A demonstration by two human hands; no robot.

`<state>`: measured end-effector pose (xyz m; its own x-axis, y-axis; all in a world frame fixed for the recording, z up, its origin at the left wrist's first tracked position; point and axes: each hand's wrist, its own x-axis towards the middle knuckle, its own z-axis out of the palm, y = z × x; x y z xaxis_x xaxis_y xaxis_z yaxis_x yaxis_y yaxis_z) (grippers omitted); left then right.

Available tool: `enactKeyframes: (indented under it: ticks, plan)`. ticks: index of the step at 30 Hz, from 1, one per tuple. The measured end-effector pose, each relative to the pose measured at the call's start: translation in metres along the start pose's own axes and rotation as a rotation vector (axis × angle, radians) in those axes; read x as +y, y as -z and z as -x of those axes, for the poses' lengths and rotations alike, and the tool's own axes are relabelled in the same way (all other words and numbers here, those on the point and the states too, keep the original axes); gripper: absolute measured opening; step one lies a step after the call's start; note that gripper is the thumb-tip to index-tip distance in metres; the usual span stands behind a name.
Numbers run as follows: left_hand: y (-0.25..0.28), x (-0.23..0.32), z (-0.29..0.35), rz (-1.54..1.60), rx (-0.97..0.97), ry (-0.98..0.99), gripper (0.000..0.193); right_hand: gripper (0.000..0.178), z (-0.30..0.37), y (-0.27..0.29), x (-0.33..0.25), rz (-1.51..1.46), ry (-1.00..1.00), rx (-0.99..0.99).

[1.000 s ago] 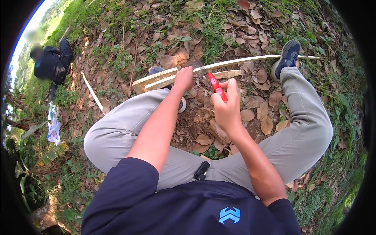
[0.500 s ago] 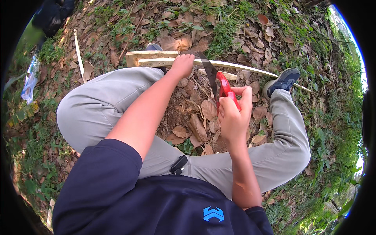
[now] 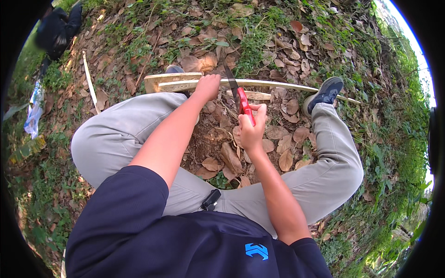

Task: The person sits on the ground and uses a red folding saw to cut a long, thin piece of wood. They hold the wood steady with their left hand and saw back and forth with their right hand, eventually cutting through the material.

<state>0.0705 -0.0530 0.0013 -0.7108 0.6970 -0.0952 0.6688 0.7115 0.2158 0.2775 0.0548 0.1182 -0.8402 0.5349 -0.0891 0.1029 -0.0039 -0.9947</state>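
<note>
My left hand [image 3: 208,86] is closed around a long, pale strip of wood [image 3: 273,84] that runs across in front of me, from near my left foot out past my right shoe. The strip's left end lies over a wooden block [image 3: 154,84]. In my right hand [image 3: 251,131] is the red handle of a handsaw [image 3: 244,103]. Its dark blade crosses the strip just right of my left hand and points away from me. Beyond the strip, the blade's tip shows over the leaves.
Behind the saw a short piece of pale wood [image 3: 251,95] lies on the ground. Another thin strip [image 3: 90,81] and a plastic bag [image 3: 34,111] are at the left. A person in dark clothes [image 3: 59,30] is at the far left. Dry leaves and weeds cover the ground.
My right hand has pushed the saw forward and left, so more blade reaches beyond the strip. My left hand keeps its hold on the strip; the whole view has shifted slightly.
</note>
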Motion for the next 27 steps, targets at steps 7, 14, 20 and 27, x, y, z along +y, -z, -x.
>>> enactKeyframes:
  ticks: [7, 14, 20, 27]
  plan:
    - [0.005, 0.012, -0.003, -0.028, -0.029, -0.019, 0.026, 0.026, 0.032, 0.005, -0.058, 0.083, -0.035, 0.037]
    - [-0.001, -0.008, -0.003, 0.022, -0.045, -0.017, 0.030, 0.024, 0.034, -0.010, -0.035, 0.064, -0.036, 0.056]
    - [0.002, -0.001, -0.013, -0.006, -0.031, -0.021, 0.029, 0.020, 0.012, -0.001, -0.065, 0.022, -0.091, 0.068]
    - [0.014, -0.004, -0.021, 0.020, -0.112, 0.052, 0.031, 0.023, 0.012, -0.002, -0.064, 0.057, -0.128, 0.079]
